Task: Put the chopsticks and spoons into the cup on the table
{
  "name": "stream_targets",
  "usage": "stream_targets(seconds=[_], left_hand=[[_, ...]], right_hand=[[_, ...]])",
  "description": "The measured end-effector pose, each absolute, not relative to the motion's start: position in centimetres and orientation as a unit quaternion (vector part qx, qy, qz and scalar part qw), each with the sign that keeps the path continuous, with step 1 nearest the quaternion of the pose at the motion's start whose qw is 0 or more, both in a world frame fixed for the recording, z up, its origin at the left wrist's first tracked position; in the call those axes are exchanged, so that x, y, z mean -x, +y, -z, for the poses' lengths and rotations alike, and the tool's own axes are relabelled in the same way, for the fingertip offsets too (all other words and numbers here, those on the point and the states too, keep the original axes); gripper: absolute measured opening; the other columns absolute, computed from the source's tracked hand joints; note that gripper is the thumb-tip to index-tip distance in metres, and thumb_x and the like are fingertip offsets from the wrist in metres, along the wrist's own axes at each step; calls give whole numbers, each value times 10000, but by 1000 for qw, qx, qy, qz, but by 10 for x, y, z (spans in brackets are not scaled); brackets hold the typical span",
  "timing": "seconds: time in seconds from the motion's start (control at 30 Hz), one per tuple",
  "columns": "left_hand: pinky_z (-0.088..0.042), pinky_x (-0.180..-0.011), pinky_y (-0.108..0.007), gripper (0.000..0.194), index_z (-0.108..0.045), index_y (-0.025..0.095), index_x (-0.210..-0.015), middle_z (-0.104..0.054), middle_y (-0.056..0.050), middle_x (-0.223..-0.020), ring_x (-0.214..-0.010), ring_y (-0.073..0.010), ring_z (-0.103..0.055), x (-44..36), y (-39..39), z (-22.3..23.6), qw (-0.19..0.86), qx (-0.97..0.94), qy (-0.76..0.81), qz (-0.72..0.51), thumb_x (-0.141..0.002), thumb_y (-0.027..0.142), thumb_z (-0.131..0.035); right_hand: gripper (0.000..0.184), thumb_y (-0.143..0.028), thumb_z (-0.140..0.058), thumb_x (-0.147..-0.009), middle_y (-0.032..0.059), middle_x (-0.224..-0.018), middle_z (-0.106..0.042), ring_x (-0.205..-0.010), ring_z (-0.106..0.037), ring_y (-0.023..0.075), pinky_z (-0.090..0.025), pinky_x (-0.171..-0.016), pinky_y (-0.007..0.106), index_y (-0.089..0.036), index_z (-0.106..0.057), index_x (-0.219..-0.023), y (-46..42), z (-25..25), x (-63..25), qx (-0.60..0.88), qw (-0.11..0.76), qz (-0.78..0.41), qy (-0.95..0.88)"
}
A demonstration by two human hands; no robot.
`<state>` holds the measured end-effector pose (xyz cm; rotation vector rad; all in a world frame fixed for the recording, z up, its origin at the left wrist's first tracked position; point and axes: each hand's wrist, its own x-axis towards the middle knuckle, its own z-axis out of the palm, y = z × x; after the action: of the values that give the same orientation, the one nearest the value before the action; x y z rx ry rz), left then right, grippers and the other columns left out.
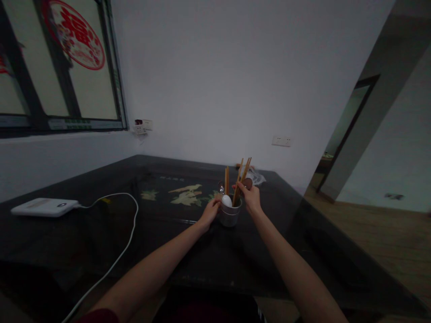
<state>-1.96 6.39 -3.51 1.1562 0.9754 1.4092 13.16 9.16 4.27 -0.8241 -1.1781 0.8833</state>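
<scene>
1. The metal utensil holder [230,216] stands upright on the dark tabletop [202,258], in front of the person, between the two hands.
2. The left hand [210,213] is at the holder's left side, fingers partly curled with the tips at or close to the rim by the white spoon [226,200]. Whether it grips the rim or the spoon, I cannot tell.
3. The right hand [251,196] is above the holder's right side, thumb and fingers nearly closed around a slanting bunch of wooden chopsticks [238,190]; their lower ends reach down into the holder.
4. More chopsticks [226,180] stand near the holder's left side. A shiny spoon [221,186] shows at its upper left, and a round, brownish utensil head [248,183] at its upper right, beside the right hand.
5. Judged from this, the step in hand is handling the chopsticks at the holder; whether they are going in or out cannot be told.
6. Moving that bunch would call for a gathered pinch, a steady holder and tips kept off the white spoon.
7. Beyond the holder, to the right, lies a clear plastic bag [257,177]; well to its left is a white device [45,207] with a white cable [135,220].
</scene>
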Motion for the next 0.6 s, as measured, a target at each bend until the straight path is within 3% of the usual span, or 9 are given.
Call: stream_targets(seconds=[0.23,0.37,0.6], left_hand=[[-465,-801,-299,132,-624,161,-861,-662,-63,-925,-877,-180,-601,17,60,31,514,-471,417,-583,-780,195,-525],[-472,-767,-286,124,-616,166,-855,-654,-62,-933,-896,-184,-601,24,64,26,493,-465,431,-596,-771,204,-532],[-475,-745,-252,221,-582,191,-950,-620,-71,-1064,-991,-173,-589,72,78,-14,399,-438,414,-692,-760,294,-535]], right_hand=[[313,-415,-710,-667,89,-705,-721,-654,-682,196,-553,-652,297,-111,-667,-725,96,-97,-131,312,719,-320,-532],[305,-405,-707,-679,79,-668,-709,-643,-686,191,-557,-645,301,-109,-647,-727,84,-128,-119,272,738,-336,-518],[354,-453,-699,-663,66,-636,-688,-623,-671,188,-542,-606,282,-114,-635,-739,56,-122,-57,233,627,-470,-577]])
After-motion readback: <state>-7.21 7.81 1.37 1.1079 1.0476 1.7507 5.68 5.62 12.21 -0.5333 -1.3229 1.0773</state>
